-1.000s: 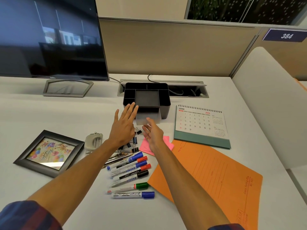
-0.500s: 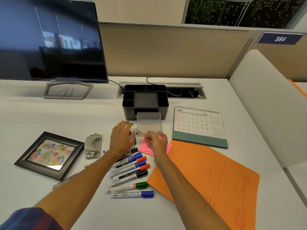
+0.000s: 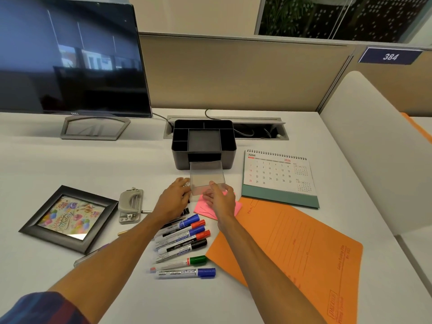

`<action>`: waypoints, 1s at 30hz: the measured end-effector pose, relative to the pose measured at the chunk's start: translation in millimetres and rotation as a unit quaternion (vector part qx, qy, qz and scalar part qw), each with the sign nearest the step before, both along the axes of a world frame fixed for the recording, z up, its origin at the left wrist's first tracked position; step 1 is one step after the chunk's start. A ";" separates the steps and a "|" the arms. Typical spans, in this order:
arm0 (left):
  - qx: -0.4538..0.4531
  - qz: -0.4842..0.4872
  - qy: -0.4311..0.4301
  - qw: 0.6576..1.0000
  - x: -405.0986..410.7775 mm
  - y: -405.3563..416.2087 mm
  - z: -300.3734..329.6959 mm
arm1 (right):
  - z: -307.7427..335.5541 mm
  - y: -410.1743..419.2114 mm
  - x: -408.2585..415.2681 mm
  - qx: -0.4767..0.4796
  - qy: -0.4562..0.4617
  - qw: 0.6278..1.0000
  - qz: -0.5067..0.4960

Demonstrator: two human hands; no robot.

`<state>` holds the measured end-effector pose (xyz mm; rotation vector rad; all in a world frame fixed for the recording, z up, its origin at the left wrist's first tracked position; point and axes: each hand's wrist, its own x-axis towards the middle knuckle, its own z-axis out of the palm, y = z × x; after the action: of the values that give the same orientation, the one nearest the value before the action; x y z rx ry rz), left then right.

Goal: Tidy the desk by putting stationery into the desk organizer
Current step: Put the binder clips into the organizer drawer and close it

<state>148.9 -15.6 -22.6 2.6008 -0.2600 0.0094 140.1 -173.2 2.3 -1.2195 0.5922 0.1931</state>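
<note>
The black desk organizer stands mid-desk, and its translucent drawer is pulled out toward me. My right hand pinches the drawer's front edge, thumb on top. My left hand is just left of the drawer, its fingers curled down onto black binder clips, most of them hidden beneath it. Pink sticky notes lie under my right hand. Several whiteboard markers with blue, red, black and green caps lie in a row between my forearms.
A hole punch and a framed picture lie to the left. On the right are a desk calendar and an orange folder. A monitor stands at the back left, and a cable tray sits behind the organizer.
My right hand took hold of the drawer and pulled it out of the organizer toward me. My left hand came back from the organizer and dropped onto the binder clips.
</note>
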 end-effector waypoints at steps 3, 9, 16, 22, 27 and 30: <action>-0.004 0.018 -0.006 1.000 -3.6 9.5 0.5 | -2.7 8.2 0.7 -0.004 0.012 1.000 0.009; -0.010 0.055 0.008 0.998 -11.1 31.8 -0.3 | -3.5 22.7 -0.1 0.023 0.021 0.999 0.007; -0.018 0.076 0.006 0.997 -21.9 41.1 5.7 | 1.3 28.5 -3.5 -0.109 -0.008 0.992 0.063; -0.027 0.094 0.026 0.995 -27.6 49.4 2.3 | -1.8 29.2 -6.6 -0.175 -0.012 0.979 0.105; -0.029 0.101 0.037 0.994 -31.8 51.0 4.4 | -3.5 29.5 -5.3 -0.196 -0.021 0.973 0.120; -0.024 0.103 0.037 0.994 -35.1 51.8 5.9 | -3.9 30.2 -5.0 -0.200 -0.030 0.971 0.125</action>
<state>113.8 36.2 -16.7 2.5621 0.0352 -0.0073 135.1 -143.0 -1.5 -1.6880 0.4345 0.2559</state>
